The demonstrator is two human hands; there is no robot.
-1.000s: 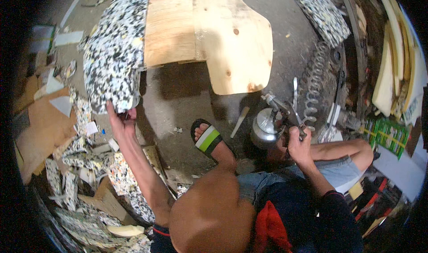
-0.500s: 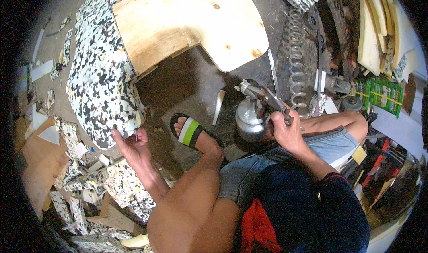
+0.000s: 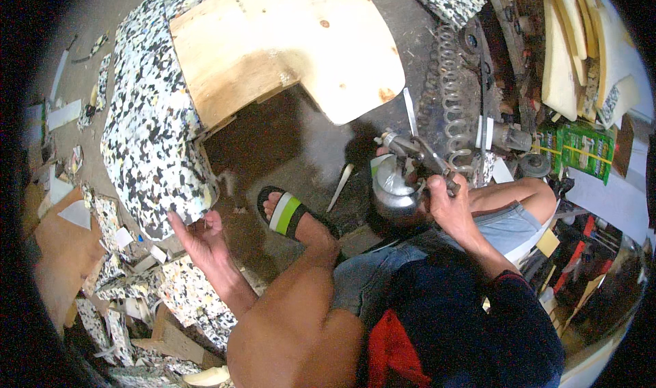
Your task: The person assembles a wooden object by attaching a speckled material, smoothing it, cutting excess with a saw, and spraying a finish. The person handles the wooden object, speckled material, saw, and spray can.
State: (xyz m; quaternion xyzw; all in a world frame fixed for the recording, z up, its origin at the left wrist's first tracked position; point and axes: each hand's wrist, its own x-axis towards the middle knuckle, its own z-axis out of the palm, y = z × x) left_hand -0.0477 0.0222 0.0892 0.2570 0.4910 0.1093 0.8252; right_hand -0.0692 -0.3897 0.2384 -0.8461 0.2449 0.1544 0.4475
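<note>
My right hand (image 3: 451,203) is wrapped round the handle of a metal spray gun (image 3: 418,150). The gun's round silver cup (image 3: 396,188) hangs below its body, and its nozzle points up and left. At the near end of a speckled black-and-white foam sheet (image 3: 147,128) is my left hand (image 3: 203,243). Its thumb and fingers stand apart at the foam's edge; whether they press on it I cannot tell. That foam lies along the left side of a pale plywood board (image 3: 273,46) with a cut-out on its near side.
A coiled clear air hose (image 3: 451,87) runs along the floor to the right. My sandalled foot (image 3: 290,213) stands below the cut-out. Foam scraps (image 3: 195,285) are heaped at the near left, yellowish foam pieces (image 3: 567,53) stand far right, and a green packet (image 3: 584,152) lies below them.
The spray gun and my right hand have shifted slightly right and toward me. My left hand remains by the foam's near end. The whole view has moved a little.
</note>
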